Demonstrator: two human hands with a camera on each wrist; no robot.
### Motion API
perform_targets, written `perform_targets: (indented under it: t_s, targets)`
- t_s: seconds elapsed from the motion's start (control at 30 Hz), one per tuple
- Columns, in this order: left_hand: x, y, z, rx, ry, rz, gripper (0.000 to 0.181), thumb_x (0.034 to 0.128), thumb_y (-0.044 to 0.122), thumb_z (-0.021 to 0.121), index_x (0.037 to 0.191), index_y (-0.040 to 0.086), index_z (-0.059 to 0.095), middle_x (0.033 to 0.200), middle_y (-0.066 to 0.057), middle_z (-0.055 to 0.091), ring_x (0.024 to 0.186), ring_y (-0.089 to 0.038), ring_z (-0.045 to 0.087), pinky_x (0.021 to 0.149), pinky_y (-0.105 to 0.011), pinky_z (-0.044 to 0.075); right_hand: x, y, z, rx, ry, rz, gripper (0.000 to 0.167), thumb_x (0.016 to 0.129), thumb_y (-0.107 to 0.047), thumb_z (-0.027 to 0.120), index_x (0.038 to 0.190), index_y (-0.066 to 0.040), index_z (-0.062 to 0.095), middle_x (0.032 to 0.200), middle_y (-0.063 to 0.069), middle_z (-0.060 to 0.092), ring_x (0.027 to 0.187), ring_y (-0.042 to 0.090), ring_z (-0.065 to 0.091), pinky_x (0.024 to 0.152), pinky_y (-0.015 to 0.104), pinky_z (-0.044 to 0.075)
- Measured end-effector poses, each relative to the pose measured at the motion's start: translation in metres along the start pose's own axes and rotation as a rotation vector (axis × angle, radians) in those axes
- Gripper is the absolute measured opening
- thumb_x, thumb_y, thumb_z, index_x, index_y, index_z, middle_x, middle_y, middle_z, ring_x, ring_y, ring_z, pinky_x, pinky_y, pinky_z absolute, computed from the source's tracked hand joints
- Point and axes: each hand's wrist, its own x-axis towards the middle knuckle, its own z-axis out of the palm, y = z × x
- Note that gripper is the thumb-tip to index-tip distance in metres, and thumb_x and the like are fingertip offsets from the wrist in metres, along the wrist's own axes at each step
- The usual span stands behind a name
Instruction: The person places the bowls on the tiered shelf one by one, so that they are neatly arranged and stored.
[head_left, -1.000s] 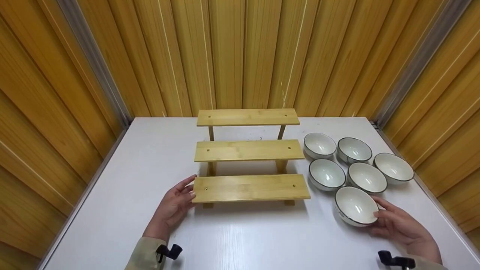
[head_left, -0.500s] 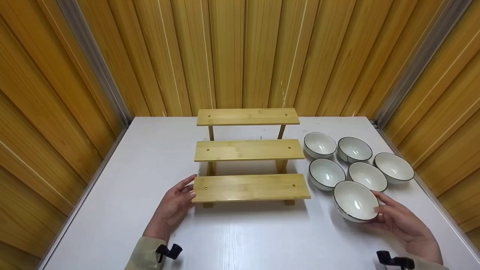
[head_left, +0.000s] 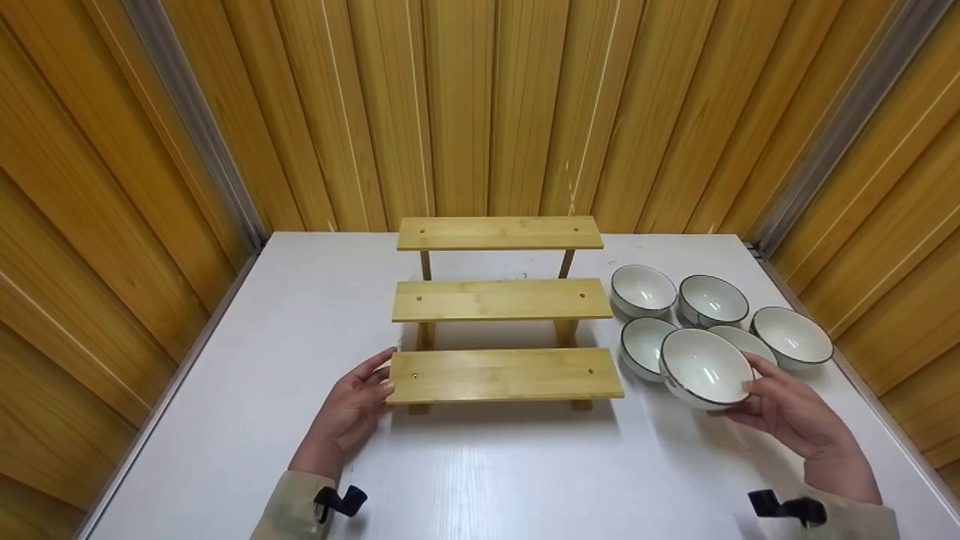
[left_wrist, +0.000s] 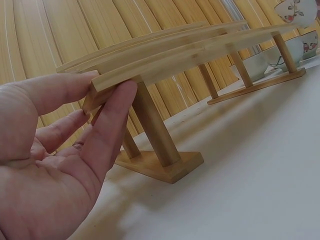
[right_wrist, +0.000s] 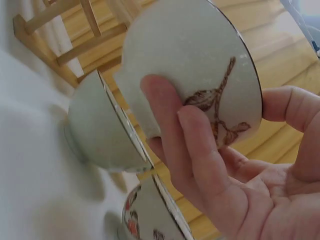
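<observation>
A three-step wooden rack (head_left: 502,375) stands mid-table. My left hand (head_left: 351,409) grips the left end of its lowest board; in the left wrist view the thumb and fingers of that hand (left_wrist: 65,135) pinch the board (left_wrist: 150,65) near a post. My right hand (head_left: 795,412) holds a white, dark-rimmed bowl (head_left: 705,366) raised above the table, tilted a little, partly covering two others. From the right wrist view, the fingers (right_wrist: 200,145) lie under the held bowl (right_wrist: 185,55), which has a brown branch pattern, and the thumb is at its rim.
Several more bowls stand on the white table (head_left: 525,472) right of the rack, among them one at the back (head_left: 643,289), one beside it (head_left: 712,298) and one at far right (head_left: 791,335). Wood-patterned walls (head_left: 465,112) enclose the table's back and sides.
My right hand has lifted the bowl from the front of the group and moved it up and away from me, over its neighbours. My left hand stays on the rack.
</observation>
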Motion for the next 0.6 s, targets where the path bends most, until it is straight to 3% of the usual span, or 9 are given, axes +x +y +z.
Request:
perform_targets:
  t_s: [0.2,0.4,0.6]
  targets:
    - [-0.001,0.000,0.000,0.052,-0.027,0.029,0.076,0.0923,-0.007,0.066,0.160,0.004,0.033,0.137,-0.009,0.057,0.119,-0.019,0.066,0.094,-0.030,0.059,0.023,-0.013,0.012,-0.019,0.013,-0.032,0.064,0.106,0.006,0.016,0.145,-0.025,0.055,0.135,0.010,0.065,0.113,0.039,0.072,0.103,0.043,0.056]
    - [0.000,0.000,-0.001,0.039,-0.044,0.022,0.076,0.0929,-0.007,0.065,0.160,0.003,0.031,0.135,-0.007,0.059,0.118,-0.019,0.067,0.094,-0.030,0.059,0.044,-0.030,0.027,-0.042,0.150,-0.039,0.054,0.107,0.003,0.023,0.135,-0.025,0.060,0.127,0.009,0.068,0.106,0.038,0.075,0.094,0.039,0.061]
    - [0.001,0.000,-0.002,0.026,-0.035,0.007,0.077,0.0926,-0.009,0.064,0.161,0.005,0.031,0.137,-0.008,0.057,0.119,-0.020,0.066,0.094,-0.031,0.059,0.071,-0.046,0.041,-0.098,0.214,-0.051,0.047,0.107,0.001,0.028,0.137,-0.020,0.058,0.123,0.009,0.071,0.103,0.036,0.076,0.092,0.035,0.061]
